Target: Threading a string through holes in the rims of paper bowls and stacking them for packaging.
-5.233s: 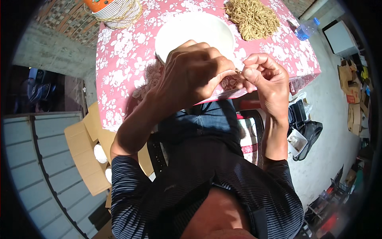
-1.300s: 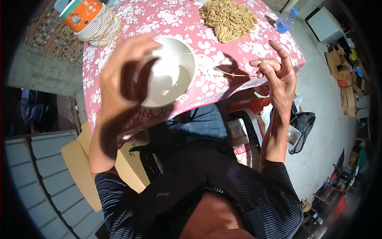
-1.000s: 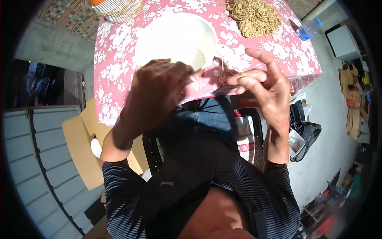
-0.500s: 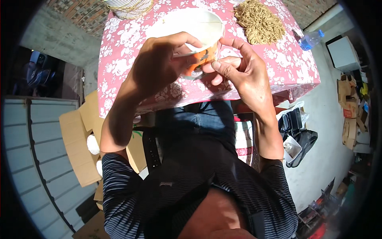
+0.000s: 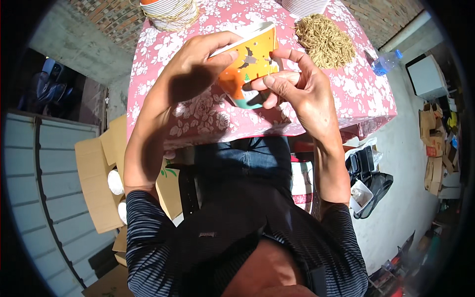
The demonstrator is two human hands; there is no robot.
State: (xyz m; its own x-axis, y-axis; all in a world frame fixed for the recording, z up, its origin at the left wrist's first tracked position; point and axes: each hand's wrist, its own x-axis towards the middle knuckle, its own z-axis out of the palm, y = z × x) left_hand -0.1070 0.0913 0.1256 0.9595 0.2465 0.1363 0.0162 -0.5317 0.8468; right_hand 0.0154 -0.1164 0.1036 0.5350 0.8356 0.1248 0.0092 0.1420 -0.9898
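A paper bucket (image 5: 241,81), orange and yellow with a grey bat print and a green base, is tilted above the near part of the table, its printed side facing me. My left hand (image 5: 190,62) grips its rim on the left, thumb on the outside and fingers over the edge. At the bucket's right side is my right hand (image 5: 303,81), thumb and fingertips pinched together against the wall. What lies in that pinch is too small to make out. To the right behind it lies a heap of tan cords (image 5: 325,42).
A pink flowered cloth covers the table (image 5: 198,116). At the back stand a striped bucket stack (image 5: 173,19) with cords around it and another white stack (image 5: 305,6). A plastic bottle (image 5: 387,63) is by the right edge. Open cardboard boxes (image 5: 99,183) stand left of me.
The bucket has tipped so that its printed side faces me instead of its open mouth. My left hand has turned with it; the right stays pinched in nearly the same place.
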